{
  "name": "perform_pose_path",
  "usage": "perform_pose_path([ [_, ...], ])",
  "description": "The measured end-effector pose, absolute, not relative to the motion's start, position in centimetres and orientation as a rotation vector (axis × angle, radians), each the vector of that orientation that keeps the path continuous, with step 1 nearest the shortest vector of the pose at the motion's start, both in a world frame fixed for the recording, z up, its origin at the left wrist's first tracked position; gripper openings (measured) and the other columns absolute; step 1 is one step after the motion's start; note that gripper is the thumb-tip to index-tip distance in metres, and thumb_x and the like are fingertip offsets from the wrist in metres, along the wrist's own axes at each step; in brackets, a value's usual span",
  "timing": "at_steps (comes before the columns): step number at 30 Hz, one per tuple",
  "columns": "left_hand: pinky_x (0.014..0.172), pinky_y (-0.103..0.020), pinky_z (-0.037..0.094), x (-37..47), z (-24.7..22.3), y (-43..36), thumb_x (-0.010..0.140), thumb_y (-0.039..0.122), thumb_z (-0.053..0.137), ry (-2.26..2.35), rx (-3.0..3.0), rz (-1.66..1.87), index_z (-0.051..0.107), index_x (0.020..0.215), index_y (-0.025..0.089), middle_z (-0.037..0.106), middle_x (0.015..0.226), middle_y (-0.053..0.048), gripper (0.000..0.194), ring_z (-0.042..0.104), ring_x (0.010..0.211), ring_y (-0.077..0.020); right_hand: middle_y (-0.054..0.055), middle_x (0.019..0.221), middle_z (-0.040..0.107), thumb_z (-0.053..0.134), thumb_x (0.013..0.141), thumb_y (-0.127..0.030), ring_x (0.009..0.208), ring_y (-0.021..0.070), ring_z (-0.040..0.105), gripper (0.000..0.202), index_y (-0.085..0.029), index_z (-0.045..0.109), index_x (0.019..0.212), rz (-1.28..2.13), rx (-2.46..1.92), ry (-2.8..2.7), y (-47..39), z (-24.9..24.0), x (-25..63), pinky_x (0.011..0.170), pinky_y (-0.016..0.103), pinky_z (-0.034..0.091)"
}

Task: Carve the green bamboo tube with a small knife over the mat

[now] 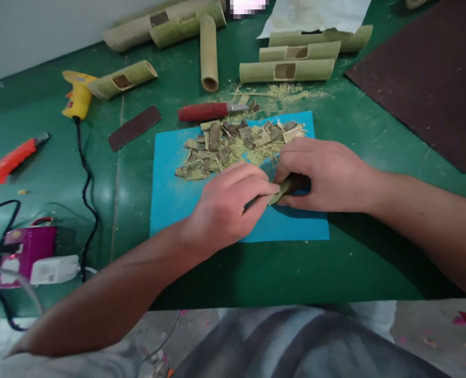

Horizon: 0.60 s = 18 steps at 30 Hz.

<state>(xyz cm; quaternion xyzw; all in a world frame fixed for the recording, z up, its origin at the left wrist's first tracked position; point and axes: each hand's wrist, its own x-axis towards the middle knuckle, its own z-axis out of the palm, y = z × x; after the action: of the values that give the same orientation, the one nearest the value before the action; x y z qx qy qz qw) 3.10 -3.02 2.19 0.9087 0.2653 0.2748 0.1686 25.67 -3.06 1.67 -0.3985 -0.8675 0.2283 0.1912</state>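
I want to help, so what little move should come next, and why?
Maybe turn the greenish piece gently, because the left hand and right hand both grip it, and the blue sheet below could catch crumbs like the scraps there.

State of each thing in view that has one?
Left hand: pinching green piece
Right hand: gripping same piece
Green piece: held, partly hidden
Blue sheet: flat, partly covered by chips
Chips: loose, piled
Red-handled knife: lying, blade bare
Yellow glue gun: lying, corded
Purple box: red light lit

Scraps (on sheet) before knife
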Motion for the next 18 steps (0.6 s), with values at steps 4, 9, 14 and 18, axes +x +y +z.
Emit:
perform_pose_path([
  [4,0.073,-0.03,0.055,3.1,2.2,-2.7,0.095,0.015,0.06,0.69,2.575,0.746,0.069,0.092,0.018,0.072,0.089,-0.006,0.01,0.068,0.083,-0.0168,0.002,0.084,0.063,0.067,0.076,-0.029,0.083,0.0186,0.055,0.011,-0.022,0.062,0.082,0.635,-1.128,-2.423,-3.0,1.5,25.7,0.064,0.029,0.036],
  [9,0.074,-0.031,0.056,2.8,2.3,-2.9,0.094,0.014,0.059,0.735,2.525,0.739,0.069,0.093,0.02,0.073,0.091,-0.005,0.012,0.069,0.085,-0.0175,0.002,0.084,0.064,0.067,0.077,-0.032,0.084,0.0192,0.057,0.012,-0.023,0.064,0.084,0.635,-1.101,-2.419,-2.9,1.4,25.7,0.066,0.03,0.038],
  [14,0.074,-0.03,0.056,2.9,2.2,-2.3,0.096,0.016,0.058,0.683,2.52,0.736,0.069,0.091,0.021,0.073,0.089,-0.004,0.012,0.069,0.083,-0.0165,0.002,0.083,0.064,0.067,0.077,-0.033,0.084,0.0202,0.058,0.011,-0.023,0.063,0.082,0.634,-1.124,-2.424,-2.8,1.5,25.7,0.066,0.031,0.038],
  [18,0.076,-0.029,0.057,2.3,2.4,-1.9,0.095,0.014,0.058,0.664,2.5,0.676,0.069,0.093,0.021,0.073,0.09,-0.004,0.013,0.07,0.085,-0.0158,0.002,0.084,0.065,0.068,0.078,-0.036,0.086,0.0209,0.059,0.014,-0.024,0.065,0.083,0.643,-1.124,-2.427,-2.8,1.6,25.7,0.066,0.031,0.039],
])
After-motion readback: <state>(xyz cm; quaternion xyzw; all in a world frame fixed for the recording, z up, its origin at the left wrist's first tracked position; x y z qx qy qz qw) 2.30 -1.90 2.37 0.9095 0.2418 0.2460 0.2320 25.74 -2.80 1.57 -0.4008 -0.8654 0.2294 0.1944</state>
